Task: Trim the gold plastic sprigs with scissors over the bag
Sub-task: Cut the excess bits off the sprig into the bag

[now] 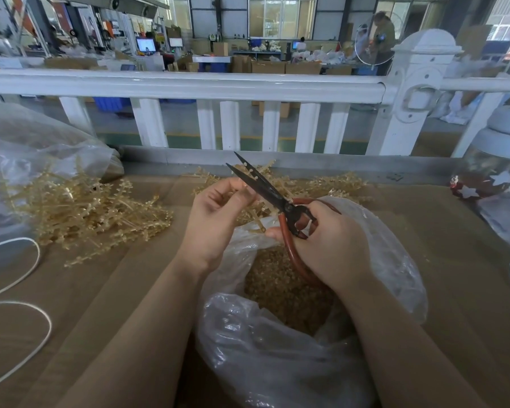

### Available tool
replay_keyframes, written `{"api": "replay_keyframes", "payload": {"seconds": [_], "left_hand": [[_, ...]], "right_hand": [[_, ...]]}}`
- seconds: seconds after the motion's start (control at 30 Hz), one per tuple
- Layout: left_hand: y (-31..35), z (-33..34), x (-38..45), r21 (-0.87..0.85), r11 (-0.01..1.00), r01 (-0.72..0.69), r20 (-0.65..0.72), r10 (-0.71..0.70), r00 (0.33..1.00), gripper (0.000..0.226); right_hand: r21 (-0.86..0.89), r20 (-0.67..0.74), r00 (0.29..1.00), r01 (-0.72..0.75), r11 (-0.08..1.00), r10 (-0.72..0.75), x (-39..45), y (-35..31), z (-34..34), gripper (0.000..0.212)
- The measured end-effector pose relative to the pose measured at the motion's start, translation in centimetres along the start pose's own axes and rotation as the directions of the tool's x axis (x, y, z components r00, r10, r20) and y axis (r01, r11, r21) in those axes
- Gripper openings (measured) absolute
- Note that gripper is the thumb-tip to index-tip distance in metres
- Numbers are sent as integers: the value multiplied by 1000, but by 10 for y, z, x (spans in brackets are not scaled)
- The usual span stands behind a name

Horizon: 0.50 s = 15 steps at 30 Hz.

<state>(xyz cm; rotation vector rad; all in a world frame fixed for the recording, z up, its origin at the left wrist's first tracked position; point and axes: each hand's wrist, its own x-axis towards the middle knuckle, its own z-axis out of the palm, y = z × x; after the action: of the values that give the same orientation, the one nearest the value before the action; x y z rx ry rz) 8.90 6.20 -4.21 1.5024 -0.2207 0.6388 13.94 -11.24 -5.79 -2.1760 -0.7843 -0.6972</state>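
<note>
mid-trim over the clear plastic bag, mouth gaping between the forearms and part-filled with gold offcuts. left hand pinching a gold sprig at fingertip level, stem offered up between the blades; right hand clenched around the red loop handles of the scissors, blades parted in a narrow v and pointing up and away, tips above the far heap. sprig judged very light and springy, thin enough to flex or twist out of a loose pinch, with small side nubs likely to snag on neighbours (best taken near the stem, close beside the cut line, so the piece stays steady while the waste drops). scissors judged heavy and stiff by comparison, dark blades long against so fine a stem. loose pile of gold sprigs lying to the left, partly spilling from a second clear bag; a further heap just behind the hands. work surface of brown cardboard sheets, matte, seams visible; white cord looped at the left edge; glass jar with white star shapes and a pale lid at the right. white railing running across behind the bench, beyond it a large workshop floor with cartons, monitors and a standing person, all too distant for detail.
</note>
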Motion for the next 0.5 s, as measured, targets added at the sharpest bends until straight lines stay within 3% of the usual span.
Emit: {"api": "replay_keyframes", "payload": {"seconds": [0.17, 0.33, 0.5], "left_hand": [[1, -1, 0, 24, 1000, -1, 30, 0, 1000, 11], [3, 0, -1, 28, 999, 24, 87, -27, 996, 10], [3, 4, -1, 33, 999, 1, 15, -1, 1000, 11]], "right_hand": [[-11, -4, 1000, 2, 1000, -3, 0, 0, -1, 61], [17, 24, 1000, -10, 1000, 9, 0, -1, 0, 75], [-16, 20, 1000, -10, 1000, 11, 1, 0, -2, 68]]}}
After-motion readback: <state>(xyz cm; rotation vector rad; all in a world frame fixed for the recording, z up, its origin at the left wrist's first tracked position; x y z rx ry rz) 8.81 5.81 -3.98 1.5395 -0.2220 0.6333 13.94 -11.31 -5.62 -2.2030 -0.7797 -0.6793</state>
